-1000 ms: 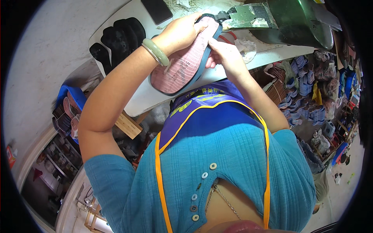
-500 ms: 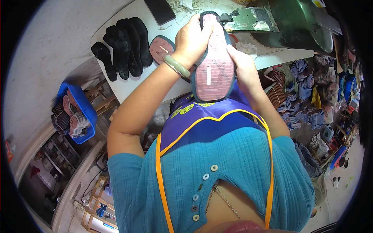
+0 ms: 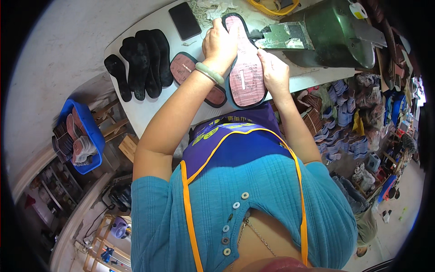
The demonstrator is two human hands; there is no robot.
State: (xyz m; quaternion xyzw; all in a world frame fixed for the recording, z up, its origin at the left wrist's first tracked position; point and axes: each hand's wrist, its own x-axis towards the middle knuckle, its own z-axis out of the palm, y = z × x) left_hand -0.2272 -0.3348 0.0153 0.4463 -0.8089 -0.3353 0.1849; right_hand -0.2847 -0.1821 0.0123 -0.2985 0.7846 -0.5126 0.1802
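A shoe insole (image 3: 247,77) with a pinkish-red face, a dark edge and a small white strip lies beneath my hands, its right edge at the working end of a green sewing machine (image 3: 284,37). My left hand (image 3: 220,45) grips its far left side, thumb on top and fingers curled round the edge. At its right edge, just nearer than the machine's tip, my right hand (image 3: 275,75) pinches the rim. A similar pink insole (image 3: 182,68) lies on the white table (image 3: 140,109), partly hidden by my left wrist.
Several black insoles (image 3: 138,63) rest at the table's left, near a black phone (image 3: 185,21). Loose thread (image 3: 204,12) lies at the back. A blue basket (image 3: 94,136) of insoles stands lower left. Bundled striped pieces (image 3: 340,104) pile up on the right.
The insole has slid farther away along the machine's tip, carried by both hands. My right hand now pinches its edge closer to the tip. The whole view has shifted slightly.
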